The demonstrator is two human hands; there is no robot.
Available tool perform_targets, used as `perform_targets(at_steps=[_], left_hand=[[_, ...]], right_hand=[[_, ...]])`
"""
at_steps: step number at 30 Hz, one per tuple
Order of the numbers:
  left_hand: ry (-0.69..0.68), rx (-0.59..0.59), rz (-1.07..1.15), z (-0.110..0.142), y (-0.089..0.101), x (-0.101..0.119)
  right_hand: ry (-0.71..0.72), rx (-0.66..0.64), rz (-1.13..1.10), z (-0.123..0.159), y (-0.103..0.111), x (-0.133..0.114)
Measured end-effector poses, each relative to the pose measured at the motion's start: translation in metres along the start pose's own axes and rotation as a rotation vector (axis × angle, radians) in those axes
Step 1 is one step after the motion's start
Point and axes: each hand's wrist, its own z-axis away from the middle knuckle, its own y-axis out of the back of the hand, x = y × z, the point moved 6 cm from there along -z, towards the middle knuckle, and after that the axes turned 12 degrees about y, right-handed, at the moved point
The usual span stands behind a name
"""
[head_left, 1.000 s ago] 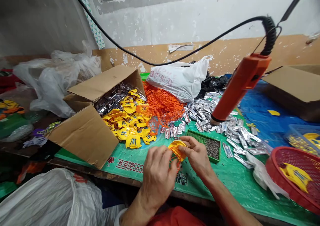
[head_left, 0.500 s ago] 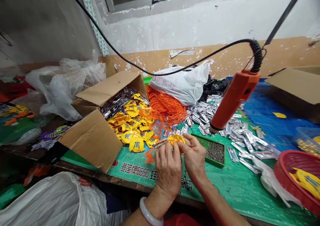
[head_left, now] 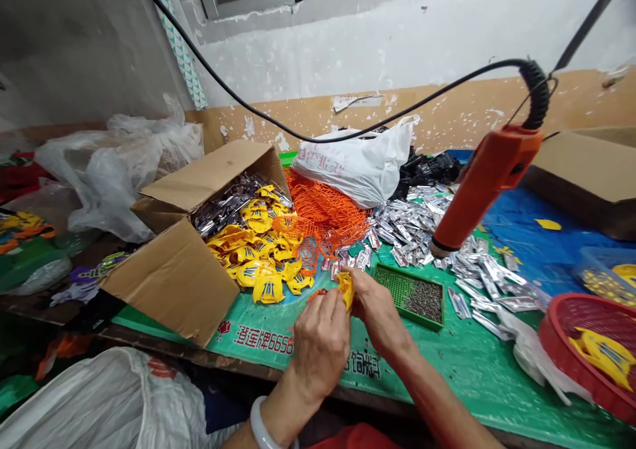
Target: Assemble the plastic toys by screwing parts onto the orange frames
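My left hand and my right hand meet over the green table cover, both pinching one small yellow plastic part with an orange lattice piece against it. The fingers of both hands are closed round the part. A white bangle sits on my left wrist. A green tray of small dark screws lies just right of my right hand. An orange electric screwdriver hangs on a coiled cord above the tray.
An open cardboard box spills yellow parts at left. Orange lattice pieces, a white bag and silver packets lie behind. A red basket sits at right, clear bags at far left.
The hands have turned the yellow part from flat to edge-on, and the orange lattice piece seen beside it half a second ago is now mostly hidden behind my left fingers.
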Motion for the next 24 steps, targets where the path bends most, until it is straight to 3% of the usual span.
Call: perform_targets(at_steps=[3, 6, 9, 11, 16, 24], left_hand=[[0.252, -0.182, 0.337, -0.017, 0.012, -0.018], [0.652, -0.542, 0.805, -0.018, 0.001, -0.037], [0.99, -0.746, 1.252, -0.004, -0.018, -0.04], [1.127, -0.77, 1.424, 0.006, -0.03, -0.04], [1.247, -0.727, 1.567, 0.023, -0.048, -0.038], [1.351, -0.883, 1.59, 0.03, -0.054, -0.027]], right_hand=[[-0.069, -0.187, -0.033, -0.002, -0.001, -0.011], [-0.108, -0.3, -0.034, -0.005, 0.003, -0.019], [-0.133, -0.284, -0.054, -0.004, 0.009, -0.019], [-0.152, -0.245, -0.077, -0.001, 0.012, -0.015], [-0.222, -0.144, -0.076, 0.008, 0.022, 0.001], [-0.237, -0.098, -0.031, 0.02, 0.036, 0.019]])
